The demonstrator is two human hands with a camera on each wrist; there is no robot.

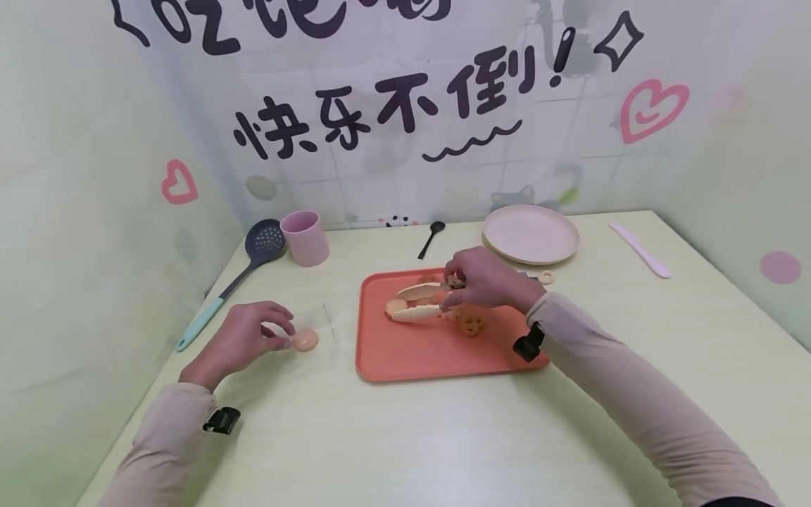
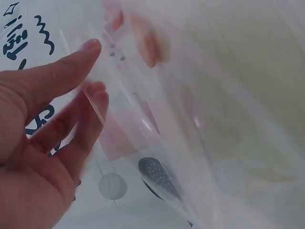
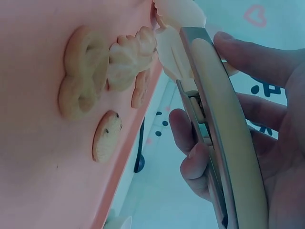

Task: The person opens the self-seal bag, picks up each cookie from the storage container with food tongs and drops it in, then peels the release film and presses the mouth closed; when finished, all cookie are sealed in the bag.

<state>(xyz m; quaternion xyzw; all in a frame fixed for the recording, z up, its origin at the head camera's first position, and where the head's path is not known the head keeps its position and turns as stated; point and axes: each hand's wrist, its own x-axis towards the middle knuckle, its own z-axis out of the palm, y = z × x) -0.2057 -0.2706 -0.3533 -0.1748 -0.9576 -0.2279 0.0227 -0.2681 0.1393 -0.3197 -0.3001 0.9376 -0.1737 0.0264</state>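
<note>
My left hand (image 1: 243, 341) holds the edge of a clear plastic bag (image 2: 190, 143), with the film between thumb and fingers in the left wrist view. A round pinkish cookie (image 1: 305, 340) shows in or through the bag, beside the fingertips. Over the orange-red tray (image 1: 405, 359), my right hand (image 1: 484, 278) grips serving tongs (image 3: 228, 129) with cream-coloured ends. The tong ends reach left, around a round cookie (image 1: 396, 308); whether they touch it is unclear. Below the hand lie a pretzel-shaped cookie (image 3: 86, 74), a flower-like cookie (image 3: 126, 62) and a speckled cookie (image 3: 106, 136).
A slotted skimmer (image 1: 265, 243) with a light blue handle lies at the left edge, beside a pink cup (image 1: 306, 239). Along the back are a small black spoon (image 1: 432, 238) and a pink plate (image 1: 532, 234). A pink knife (image 1: 640, 251) lies far right.
</note>
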